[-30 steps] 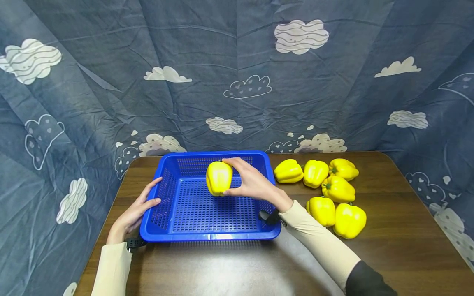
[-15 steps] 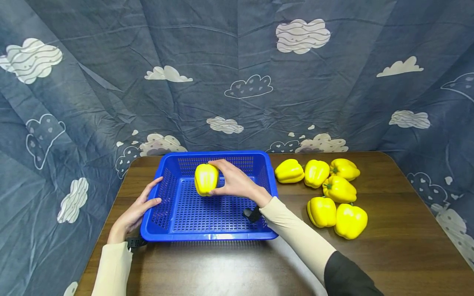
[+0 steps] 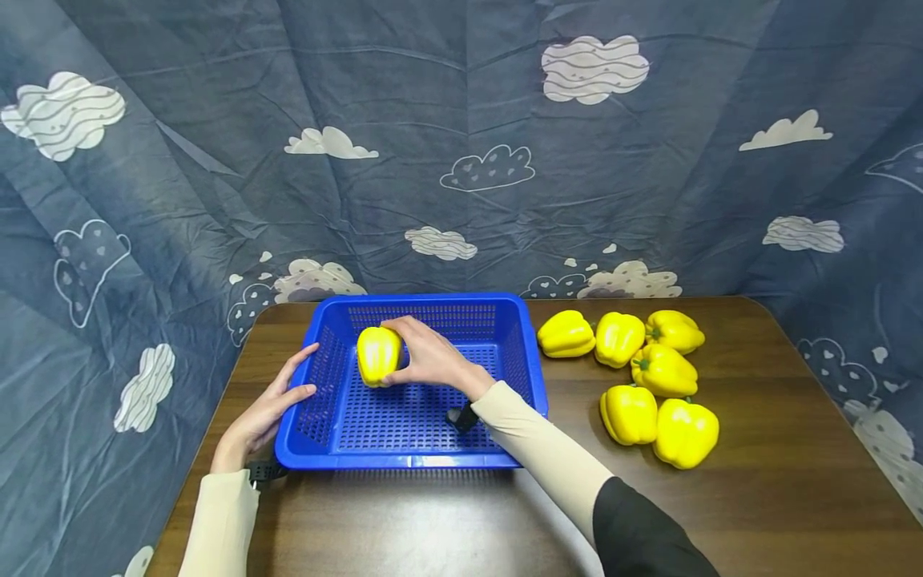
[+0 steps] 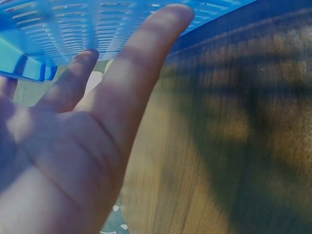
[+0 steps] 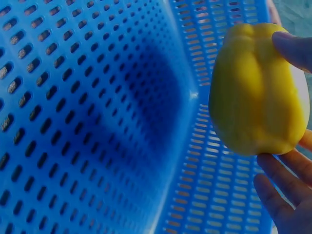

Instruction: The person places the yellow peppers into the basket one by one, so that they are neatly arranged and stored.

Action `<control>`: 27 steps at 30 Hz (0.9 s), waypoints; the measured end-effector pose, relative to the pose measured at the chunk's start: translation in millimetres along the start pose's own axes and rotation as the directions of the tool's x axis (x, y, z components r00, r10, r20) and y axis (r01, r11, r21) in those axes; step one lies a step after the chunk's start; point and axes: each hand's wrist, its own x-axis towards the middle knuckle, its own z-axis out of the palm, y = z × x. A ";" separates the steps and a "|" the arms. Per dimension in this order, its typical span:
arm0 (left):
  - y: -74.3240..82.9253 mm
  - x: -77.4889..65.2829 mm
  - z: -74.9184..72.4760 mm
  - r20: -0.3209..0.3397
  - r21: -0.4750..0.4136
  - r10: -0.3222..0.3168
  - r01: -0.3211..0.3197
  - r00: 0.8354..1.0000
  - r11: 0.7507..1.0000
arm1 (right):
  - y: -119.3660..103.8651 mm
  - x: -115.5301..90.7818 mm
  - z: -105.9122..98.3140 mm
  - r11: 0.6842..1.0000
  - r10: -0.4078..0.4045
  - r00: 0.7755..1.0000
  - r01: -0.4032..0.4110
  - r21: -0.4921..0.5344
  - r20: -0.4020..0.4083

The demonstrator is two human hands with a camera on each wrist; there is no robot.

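Note:
My right hand (image 3: 433,358) holds a yellow bell pepper (image 3: 378,357) between thumb and fingers, inside the outline of a blue plastic basket (image 3: 414,462). In the right wrist view the pepper (image 5: 258,92) is upright above the perforated basket floor (image 5: 97,97), thumb at one end and fingertips at the other. My left hand (image 3: 261,413) rests at the basket's left rim, thumb and fingers stretched out along it. The left wrist view has the thumb and fingers of that hand (image 4: 73,151) extended against the basket's slotted side (image 4: 97,29).
Several yellow bell peppers (image 3: 663,370) lie on the wooden table (image 3: 779,449) to the right of the basket, the nearest close to its right wall. Behind the table hangs a blue-grey curtain (image 3: 404,112) with cloud prints.
My right hand has carried the bell pepper leftward across the basket and slightly down, towards the left wall. The left hand keeps its place on the rim.

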 end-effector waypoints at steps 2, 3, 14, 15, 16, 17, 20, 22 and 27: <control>-0.3 0.5 -0.3 -0.003 0.003 -0.002 0.002 1.000 1.000 | 0.3 2.8 4.5 1.000 0.007 1.000 -0.007 -0.015 0.012; -0.7 0.8 -0.5 -0.003 0.003 -0.004 0.004 1.000 1.000 | 0.7 4.1 6.7 1.000 0.012 1.000 -0.012 -0.019 0.017; -1.5 0.9 -2.2 -0.001 -0.006 -0.004 0.004 1.000 1.000 | 4.6 19.9 25.0 0.998 0.004 1.000 -0.003 -0.067 0.011; -1.6 0.7 -2.4 -0.004 -0.005 -0.005 0.005 1.000 1.000 | 5.1 21.6 27.0 0.997 0.003 1.000 -0.003 -0.072 0.011; -1.6 0.4 -2.6 -0.006 -0.002 -0.006 0.006 1.000 1.000 | 5.5 23.1 29.0 0.997 0.003 1.000 -0.003 -0.075 0.011; -1.5 0.2 -2.8 -0.010 0.002 -0.007 0.007 1.000 1.000 | 6.0 24.7 31.0 0.997 0.000 1.000 0.000 -0.080 0.009; -1.2 -0.4 -2.6 -0.012 0.008 -0.009 0.009 1.000 1.000 | 6.5 28.7 36.6 0.996 -0.005 1.000 0.004 -0.085 -0.002; -1.0 -0.5 -2.2 -0.011 0.008 -0.010 0.010 1.000 1.000 | 6.6 30.9 39.8 0.996 -0.006 1.000 0.005 -0.090 -0.008; -1.2 0.0 -0.9 -0.010 0.012 -0.006 0.006 1.000 1.000 | 6.7 34.6 44.8 0.996 0.009 1.000 -0.010 -0.094 -0.017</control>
